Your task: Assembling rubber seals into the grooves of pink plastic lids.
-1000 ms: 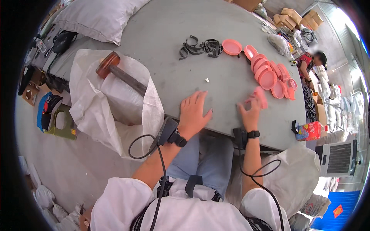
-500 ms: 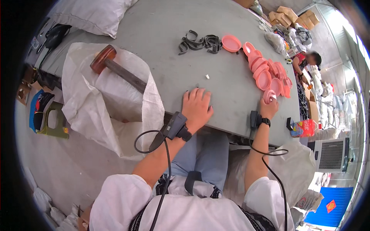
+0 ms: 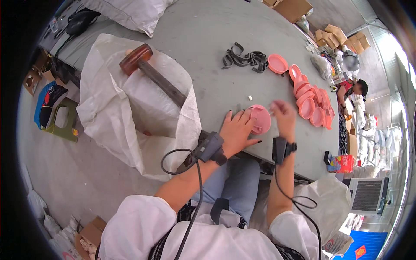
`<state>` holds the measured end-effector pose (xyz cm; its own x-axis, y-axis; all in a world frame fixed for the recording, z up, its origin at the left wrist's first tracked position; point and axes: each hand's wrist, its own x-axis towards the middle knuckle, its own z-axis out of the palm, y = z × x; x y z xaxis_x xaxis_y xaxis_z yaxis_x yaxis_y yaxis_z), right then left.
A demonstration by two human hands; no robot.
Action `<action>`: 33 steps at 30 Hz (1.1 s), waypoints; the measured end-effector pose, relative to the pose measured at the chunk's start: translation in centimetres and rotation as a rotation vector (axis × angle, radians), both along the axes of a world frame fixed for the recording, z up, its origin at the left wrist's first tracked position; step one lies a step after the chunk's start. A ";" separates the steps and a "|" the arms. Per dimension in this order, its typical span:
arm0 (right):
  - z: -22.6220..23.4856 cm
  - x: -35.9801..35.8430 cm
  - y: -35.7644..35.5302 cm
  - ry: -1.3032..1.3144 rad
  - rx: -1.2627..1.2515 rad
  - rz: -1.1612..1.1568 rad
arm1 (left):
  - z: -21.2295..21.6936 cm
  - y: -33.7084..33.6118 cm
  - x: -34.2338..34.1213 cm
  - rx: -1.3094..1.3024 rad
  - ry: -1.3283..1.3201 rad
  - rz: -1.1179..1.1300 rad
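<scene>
Grey tabletop (image 3: 216, 86) before us: our left hand (image 3: 236, 134), fingers spread, touches a pink dish (image 3: 263, 116) near the edge; we cannot tell our blurred right hand's (image 3: 284, 119) grip, nor read the red packet's (image 3: 341, 164) print.

At the right edge of the grey table (image 3: 212, 86), a red-and-blue packet (image 3: 342, 164) bears white lettering, too small to read. Beyond it, a blue panel (image 3: 368, 239) carries a red diamond sign (image 3: 360, 252).

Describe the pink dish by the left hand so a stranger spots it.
On the gray table, find the left hand near the front edge. The pink dish lies just to its right. Unlike the other pink dishes, farther right, it lies between both hands.
</scene>
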<state>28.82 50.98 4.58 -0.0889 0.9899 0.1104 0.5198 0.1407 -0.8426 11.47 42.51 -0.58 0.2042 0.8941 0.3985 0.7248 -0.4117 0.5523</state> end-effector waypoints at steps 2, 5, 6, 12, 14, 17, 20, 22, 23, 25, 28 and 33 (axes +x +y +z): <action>-0.2 -0.3 5.0 -0.047 0.200 -0.036 | 0.0 -0.1 0.5 0.035 -0.007 0.047; -2.0 -2.1 12.0 -0.188 0.305 -0.055 | -0.4 0.1 0.6 0.041 0.014 0.069; -2.7 -2.3 14.0 -0.190 0.309 -0.053 | -0.4 0.2 0.8 0.045 0.011 0.071; -3.5 -2.7 17.4 -0.470 0.255 -0.132 | 0.0 0.3 1.4 0.004 -0.051 0.045; -1.7 -4.8 14.9 0.294 0.339 -0.018 | -0.8 0.2 0.8 -0.020 -0.029 0.093; 2.8 -3.8 8.6 0.261 0.302 0.069 | 0.0 -0.1 0.3 -0.041 -0.048 0.096; 3.8 -0.5 1.2 -0.345 0.366 0.205 | -0.6 0.1 0.3 0.041 -0.068 0.081; 2.9 1.6 -3.2 -0.622 0.462 0.359 | -0.5 0.4 0.5 0.033 -0.075 0.045; 2.5 1.6 -5.0 -0.660 0.432 0.436 | -0.5 0.4 0.5 0.024 -0.078 0.027; 2.0 1.3 -6.7 -0.672 0.387 0.424 | -0.5 0.5 0.5 0.033 -0.090 0.025; 1.4 1.1 -7.0 -0.646 0.366 0.386 | -0.4 0.3 0.1 0.018 -0.105 0.008; 1.3 1.2 -5.3 -0.571 0.263 0.461 | -0.7 0.5 0.0 -0.004 -0.133 -0.007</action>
